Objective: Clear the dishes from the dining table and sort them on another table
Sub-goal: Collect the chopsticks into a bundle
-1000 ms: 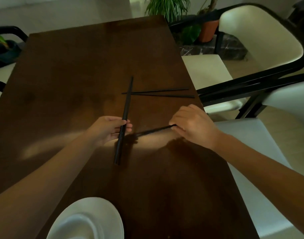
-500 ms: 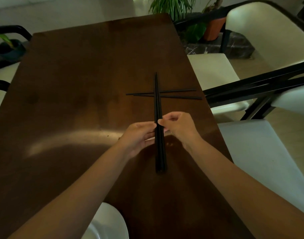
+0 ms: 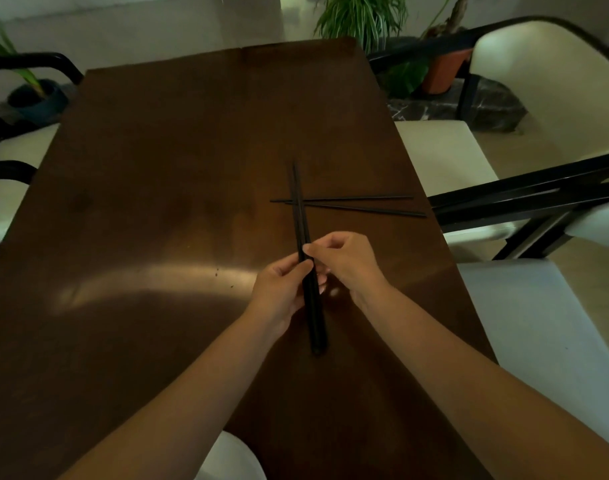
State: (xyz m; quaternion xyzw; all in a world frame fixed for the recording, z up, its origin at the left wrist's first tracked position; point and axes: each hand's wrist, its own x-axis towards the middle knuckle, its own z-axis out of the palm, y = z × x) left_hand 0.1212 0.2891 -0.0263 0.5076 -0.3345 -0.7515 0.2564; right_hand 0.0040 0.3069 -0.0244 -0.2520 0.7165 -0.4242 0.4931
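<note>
A: Start big. What's on the table (image 3: 164,161)?

B: Mostly bare dark wood, which suggests much of the clearing is done (a judgement, since the other table isn't in view). Cream chairs (image 3: 441,157) stand along the right side.

A: Any containers?

B: Only a white dish (image 3: 232,459) at the near edge, half hidden between the forearms; I cannot tell what, if anything, is in it.

A: And the hands?

B: The left hand (image 3: 280,289) grips a held pair of chopsticks (image 3: 313,317) mid-length, above the table; the right hand (image 3: 344,261) pinches the same pair just beside it, squaring them up.

A: What's left?

B: A second pair of chopsticks (image 3: 351,204) lying flat near the right edge, plus the dish.
</note>
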